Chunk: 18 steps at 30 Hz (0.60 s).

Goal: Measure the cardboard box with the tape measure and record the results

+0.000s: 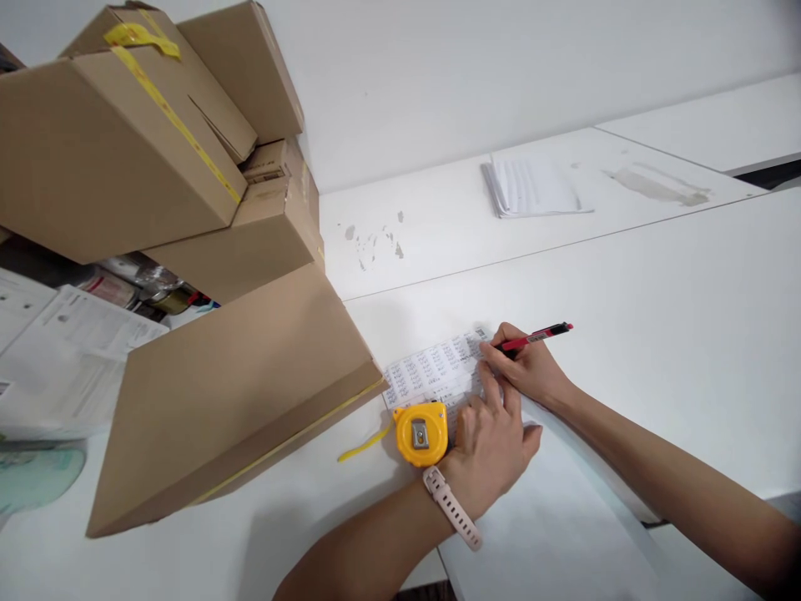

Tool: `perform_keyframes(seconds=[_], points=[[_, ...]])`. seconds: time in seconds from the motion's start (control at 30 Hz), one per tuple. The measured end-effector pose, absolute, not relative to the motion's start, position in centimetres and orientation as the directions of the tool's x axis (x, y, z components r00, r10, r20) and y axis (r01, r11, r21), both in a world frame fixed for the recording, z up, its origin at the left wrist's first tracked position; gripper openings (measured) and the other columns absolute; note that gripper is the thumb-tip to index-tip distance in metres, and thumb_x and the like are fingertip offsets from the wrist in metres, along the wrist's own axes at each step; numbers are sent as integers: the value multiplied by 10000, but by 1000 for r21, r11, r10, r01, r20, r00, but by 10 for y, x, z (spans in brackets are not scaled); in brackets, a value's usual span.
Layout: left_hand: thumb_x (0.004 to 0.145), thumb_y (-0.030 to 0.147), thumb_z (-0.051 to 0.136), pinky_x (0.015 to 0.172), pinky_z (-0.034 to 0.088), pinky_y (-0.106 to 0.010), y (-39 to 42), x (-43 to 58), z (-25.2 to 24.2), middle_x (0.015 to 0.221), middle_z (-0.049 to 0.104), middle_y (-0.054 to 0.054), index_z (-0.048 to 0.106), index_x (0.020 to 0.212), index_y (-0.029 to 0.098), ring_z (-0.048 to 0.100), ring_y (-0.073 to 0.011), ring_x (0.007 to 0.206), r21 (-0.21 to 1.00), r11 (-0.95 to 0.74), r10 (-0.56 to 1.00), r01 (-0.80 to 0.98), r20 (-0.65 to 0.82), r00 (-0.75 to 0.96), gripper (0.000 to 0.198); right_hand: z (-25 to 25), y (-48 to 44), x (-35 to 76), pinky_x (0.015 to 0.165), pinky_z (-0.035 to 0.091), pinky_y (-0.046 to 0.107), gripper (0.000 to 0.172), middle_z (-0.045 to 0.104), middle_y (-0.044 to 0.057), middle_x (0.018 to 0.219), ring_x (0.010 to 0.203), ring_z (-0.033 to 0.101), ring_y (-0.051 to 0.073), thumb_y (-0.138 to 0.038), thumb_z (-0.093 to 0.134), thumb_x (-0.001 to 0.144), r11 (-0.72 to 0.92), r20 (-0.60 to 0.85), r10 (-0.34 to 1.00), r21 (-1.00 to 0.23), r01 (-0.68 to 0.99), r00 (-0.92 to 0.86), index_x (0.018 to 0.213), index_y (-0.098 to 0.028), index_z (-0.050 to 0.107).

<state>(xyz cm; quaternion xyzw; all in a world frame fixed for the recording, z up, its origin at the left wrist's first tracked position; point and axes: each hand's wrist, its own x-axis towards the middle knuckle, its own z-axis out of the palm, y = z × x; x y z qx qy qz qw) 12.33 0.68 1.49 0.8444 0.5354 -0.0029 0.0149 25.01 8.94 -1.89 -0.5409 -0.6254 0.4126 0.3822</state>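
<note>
My right hand [526,363] is closed around a red and black pen [539,335], whose tip points down at a sheet of paper [431,371] covered in rows of handwriting. The tip itself is hidden by my fingers. Flat on the lower part of that sheet lies my left hand [491,438], fingers stretched out, with a pale pink band on the wrist. Just left of it sits a yellow tape measure [421,434], touching or very near the hand. A yellow wrist strap [364,445] trails from the tape measure onto the table.
A closed cardboard box [244,392] stands left of the paper, its corner over the sheet's edge. Behind it more cardboard boxes [125,150] are stacked against the wall. A stack of papers [535,188] lies at the back of the white table [657,334]. Printed sheets [75,359] are at far left.
</note>
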Motion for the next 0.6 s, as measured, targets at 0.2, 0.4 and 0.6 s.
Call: perform_keyframes(seconds=[0.2, 0.4, 0.6], points=[[960, 577, 529, 629, 595, -307, 5, 124, 12, 1485, 510, -264, 450, 1490, 56, 707, -203, 757, 20, -425, 905, 905, -5, 425, 747, -21, 91, 250, 484, 317, 274, 320, 437, -49, 594, 531, 394, 114, -449, 626, 915, 99, 54, 990, -918, 384, -127, 727, -228, 490], [964, 574, 525, 635, 592, -306, 6, 124, 12, 1469, 516, -277, 443, 1492, 56, 702, -203, 766, 39, -425, 904, 904, -27, 426, 744, -20, 90, 249, 486, 318, 279, 345, 430, -43, 598, 538, 386, 117, -484, 625, 909, 108, 64, 990, -912, 397, -123, 722, -229, 486], [972, 577, 511, 637, 591, -300, 7, 124, 13, 1453, 533, -271, 439, 1494, 67, 705, -201, 772, 34, -421, 906, 906, -37, 422, 733, -18, 89, 248, 488, 321, 279, 330, 436, -43, 589, 533, 388, 117, -451, 625, 907, 99, 55, 991, -913, 397, -119, 711, -232, 474]])
